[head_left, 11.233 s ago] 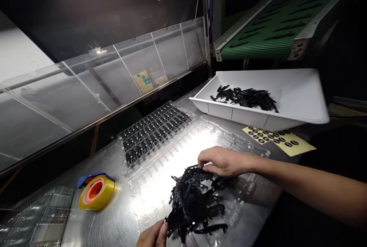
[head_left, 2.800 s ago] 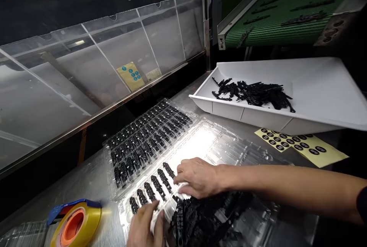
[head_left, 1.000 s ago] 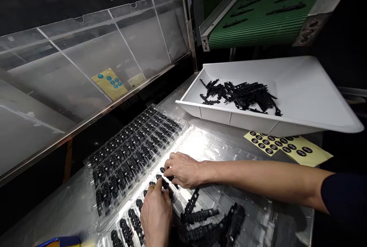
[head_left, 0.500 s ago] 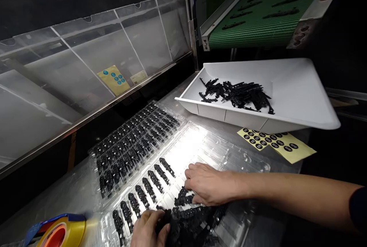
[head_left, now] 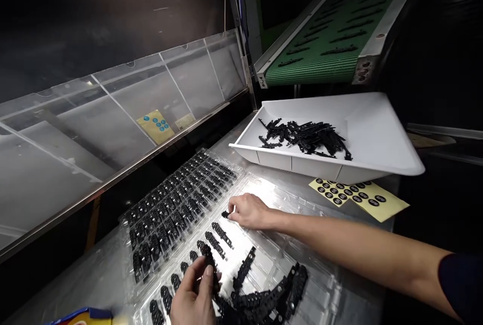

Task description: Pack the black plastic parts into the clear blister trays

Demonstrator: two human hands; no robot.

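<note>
At a metal counter, a right hand pinches a black part over a clear tray, at the far end of a row of matching pieces; the left hand grips a second part beside that row. Setting each one parallel to its neighbours, held lightly by the end, looks the sound way. Loose parts lie heaped nearby. Round black stickers on a yellow sheet bear pale print, too small to read from where I stand.
</note>
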